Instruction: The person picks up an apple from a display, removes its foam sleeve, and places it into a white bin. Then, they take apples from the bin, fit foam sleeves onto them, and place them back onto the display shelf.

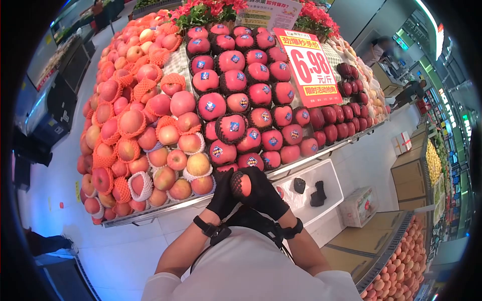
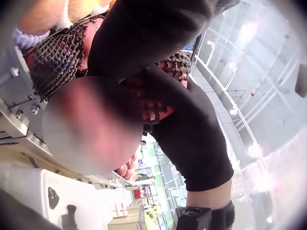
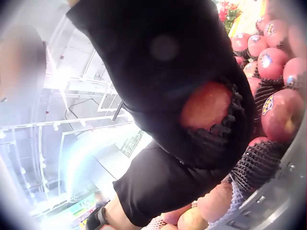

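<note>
Both hands wear black gloves and meet in front of my chest, at the front edge of the fruit stand. Between them is a red apple (image 1: 244,185) partly wrapped in a black foam net. My left hand (image 1: 221,198) grips it from the left, and my right hand (image 1: 264,194) holds it from the right. In the right wrist view the bare red skin of the apple (image 3: 205,106) shows beside the net (image 3: 211,138); gloved fingers cover the rest. The left wrist view shows net strands between the dark gloves.
Rows of stickered red apples in black nets (image 1: 234,127) fill the stand ahead. Apples in orange and white nets (image 1: 132,123) lie to the left. A price sign (image 1: 307,67) stands at the right. Below the stand's edge, a white bin (image 1: 326,173) holds black nets (image 1: 317,194).
</note>
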Motion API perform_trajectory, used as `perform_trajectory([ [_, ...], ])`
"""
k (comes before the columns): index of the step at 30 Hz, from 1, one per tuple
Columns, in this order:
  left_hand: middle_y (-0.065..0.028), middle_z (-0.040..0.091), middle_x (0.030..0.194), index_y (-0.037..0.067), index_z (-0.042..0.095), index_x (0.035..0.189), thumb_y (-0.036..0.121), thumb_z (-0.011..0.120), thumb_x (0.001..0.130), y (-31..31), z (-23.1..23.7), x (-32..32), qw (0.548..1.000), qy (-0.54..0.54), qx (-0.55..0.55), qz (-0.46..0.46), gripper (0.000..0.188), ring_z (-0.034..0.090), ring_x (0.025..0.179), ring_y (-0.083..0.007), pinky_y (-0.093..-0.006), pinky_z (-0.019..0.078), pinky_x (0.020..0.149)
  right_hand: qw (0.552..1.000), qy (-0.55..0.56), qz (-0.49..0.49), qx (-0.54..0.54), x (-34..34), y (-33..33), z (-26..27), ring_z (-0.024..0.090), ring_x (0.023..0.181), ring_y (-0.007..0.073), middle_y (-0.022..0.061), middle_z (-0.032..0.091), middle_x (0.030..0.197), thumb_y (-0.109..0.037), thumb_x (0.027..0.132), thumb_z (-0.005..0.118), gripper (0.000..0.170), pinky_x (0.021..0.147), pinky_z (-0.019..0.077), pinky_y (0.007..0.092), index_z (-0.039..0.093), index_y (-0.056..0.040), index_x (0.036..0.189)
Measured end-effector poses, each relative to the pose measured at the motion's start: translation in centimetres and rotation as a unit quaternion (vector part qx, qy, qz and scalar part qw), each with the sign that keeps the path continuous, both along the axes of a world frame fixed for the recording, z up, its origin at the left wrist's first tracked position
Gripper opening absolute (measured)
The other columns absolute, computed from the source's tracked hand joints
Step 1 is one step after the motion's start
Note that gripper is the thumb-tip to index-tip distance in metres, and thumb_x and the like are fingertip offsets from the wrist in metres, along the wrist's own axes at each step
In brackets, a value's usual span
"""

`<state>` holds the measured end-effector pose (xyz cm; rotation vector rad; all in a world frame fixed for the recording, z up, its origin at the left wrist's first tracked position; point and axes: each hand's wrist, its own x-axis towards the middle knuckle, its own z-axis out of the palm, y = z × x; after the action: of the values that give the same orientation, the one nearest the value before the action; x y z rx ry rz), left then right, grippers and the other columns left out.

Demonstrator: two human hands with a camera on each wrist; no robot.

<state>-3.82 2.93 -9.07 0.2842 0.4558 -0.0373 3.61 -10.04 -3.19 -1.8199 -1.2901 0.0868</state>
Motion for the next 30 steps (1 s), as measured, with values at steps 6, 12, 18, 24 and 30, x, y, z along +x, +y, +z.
perform_trajectory([
  [6, -0.0075, 0.063, 0.114, 0.006, 0.059, 0.117, 0.033, 0.044, 0.103, 0.0, 0.0, 1.6, 0.996, -0.032, 0.076, -0.031, 0.034, 0.062, 0.106, -0.0198, -0.0355, 0.0518, 0.094, 0.999, 0.012, 0.028, -0.027, 2.3, -0.8, 0.1, 0.055, 0.108, 0.0367, 0.0172, 0.055, 0.116, -0.009, 0.069, 0.081, 0.062, 0.093, 0.0464, 0.0426, 0.053, -0.0021, 0.124],
  [12, -0.0083, 0.063, 0.116, 0.006, 0.058, 0.117, 0.024, 0.044, 0.100, 0.1, -3.7, 2.8, 0.942, -0.078, 0.316, -0.085, 0.028, 0.062, 0.105, -0.0201, -0.0372, 0.0533, 0.091, 0.996, 0.025, 0.072, -0.049, 4.5, -0.7, 1.7, 0.056, 0.108, 0.0355, 0.0160, 0.056, 0.116, -0.012, 0.071, 0.082, 0.059, 0.093, 0.0462, 0.0419, 0.055, -0.0039, 0.122],
  [18, -0.0091, 0.060, 0.120, 0.008, 0.055, 0.123, 0.031, 0.048, 0.100, -0.7, 2.7, 4.6, 0.929, -0.075, 0.352, -0.089, 0.033, 0.061, 0.108, -0.0223, -0.0407, 0.0533, 0.092, 0.989, 0.061, 0.072, -0.112, 8.3, -1.6, 2.2, 0.057, 0.107, 0.0363, 0.0168, 0.059, 0.114, -0.016, 0.071, 0.080, 0.057, 0.092, 0.0475, 0.0430, 0.056, -0.0066, 0.121],
  [24, -0.0104, 0.060, 0.124, 0.007, 0.055, 0.128, 0.031, 0.053, 0.099, 1.1, 0.9, 6.1, 0.990, 0.039, 0.081, -0.108, 0.037, 0.061, 0.111, -0.0249, -0.0419, 0.0503, 0.098, 0.993, -0.073, 0.022, -0.085, 16.3, 0.3, 5.7, 0.060, 0.100, 0.0356, 0.0158, 0.062, 0.106, -0.012, 0.073, 0.075, 0.043, 0.087, 0.0490, 0.0429, 0.060, -0.0053, 0.113],
  [30, -0.0102, 0.065, 0.116, 0.003, 0.059, 0.118, 0.022, 0.054, 0.099, 3.2, 1.4, 5.4, 0.979, -0.001, 0.198, -0.053, 0.028, 0.066, 0.103, -0.0234, -0.0376, 0.0540, 0.090, 0.992, -0.105, 0.040, -0.064, 21.6, 4.8, 3.7, 0.060, 0.100, 0.0380, 0.0179, 0.062, 0.109, -0.013, 0.075, 0.075, 0.048, 0.088, 0.0480, 0.0448, 0.058, -0.0055, 0.118],
])
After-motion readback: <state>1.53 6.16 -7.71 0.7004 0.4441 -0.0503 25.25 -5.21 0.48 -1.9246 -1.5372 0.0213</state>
